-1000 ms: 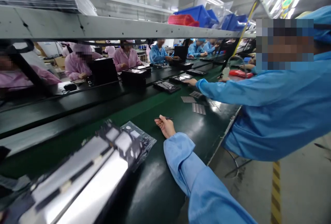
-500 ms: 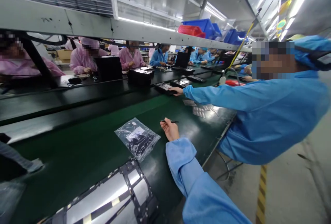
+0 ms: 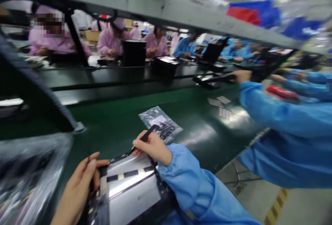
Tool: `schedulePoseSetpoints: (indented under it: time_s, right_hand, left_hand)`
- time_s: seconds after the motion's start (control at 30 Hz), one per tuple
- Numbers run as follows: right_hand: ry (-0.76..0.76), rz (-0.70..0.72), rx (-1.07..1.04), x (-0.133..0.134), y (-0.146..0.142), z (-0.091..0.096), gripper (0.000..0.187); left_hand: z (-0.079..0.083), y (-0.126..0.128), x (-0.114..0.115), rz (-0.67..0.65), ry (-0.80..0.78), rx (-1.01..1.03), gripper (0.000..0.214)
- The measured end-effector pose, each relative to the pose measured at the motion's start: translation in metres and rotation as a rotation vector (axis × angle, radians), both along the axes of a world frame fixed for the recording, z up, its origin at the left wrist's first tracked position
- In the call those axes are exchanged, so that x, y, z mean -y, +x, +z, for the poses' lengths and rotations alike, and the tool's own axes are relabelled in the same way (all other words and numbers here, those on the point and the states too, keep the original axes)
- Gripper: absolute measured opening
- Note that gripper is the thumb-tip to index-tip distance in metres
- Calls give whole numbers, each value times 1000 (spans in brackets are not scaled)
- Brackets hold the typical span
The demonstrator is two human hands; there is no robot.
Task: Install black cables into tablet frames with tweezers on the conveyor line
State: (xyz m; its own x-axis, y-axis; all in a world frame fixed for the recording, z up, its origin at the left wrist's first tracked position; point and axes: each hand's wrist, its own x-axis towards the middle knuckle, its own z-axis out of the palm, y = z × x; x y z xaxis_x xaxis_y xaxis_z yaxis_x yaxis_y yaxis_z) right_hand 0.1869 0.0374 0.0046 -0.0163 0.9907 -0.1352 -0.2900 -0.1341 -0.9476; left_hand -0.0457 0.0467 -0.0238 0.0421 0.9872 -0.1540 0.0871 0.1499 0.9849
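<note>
A shiny metal panel with a black frame [image 3: 129, 187] lies on the green belt [image 3: 116, 117] right in front of me. My left hand [image 3: 77, 187] rests on the panel's left edge, fingers stretched along it. My right hand [image 3: 153, 147] pinches a thin black tool [image 3: 145, 137] like a pen, its tip at the panel's top edge. A clear plastic bag with small black parts [image 3: 160, 123] lies just beyond my right hand.
A co-worker in a blue coat [image 3: 285, 128] reaches from the right to a black device [image 3: 212, 79] on the belt. Small grey sheets [image 3: 223, 109] lie near that arm. A crumpled plastic wrap [image 3: 23, 169] is at left. More people sit behind a shelf beam [image 3: 155, 7].
My view swung left and down. My right hand moved from the bare belt back to the panel with the tool. My left hand came into view on the panel's left edge.
</note>
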Motion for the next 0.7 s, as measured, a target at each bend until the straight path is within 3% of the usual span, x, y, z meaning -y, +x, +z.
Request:
schedulePoseSetpoints:
  time_s: [0.23, 0.5, 0.7]
  right_hand:
    - [-114, -56, 122, -10, -6, -39, 52]
    - [-91, -192, 344, -7, -9, -41, 55]
    - [-59, -186, 473, -4, -11, -45, 42]
  left_hand:
    - [2, 7, 7, 10, -49, 110, 63]
    - [5, 7, 14, -40, -65, 73, 61]
    - [3, 9, 15, -79, -8, 10, 54]
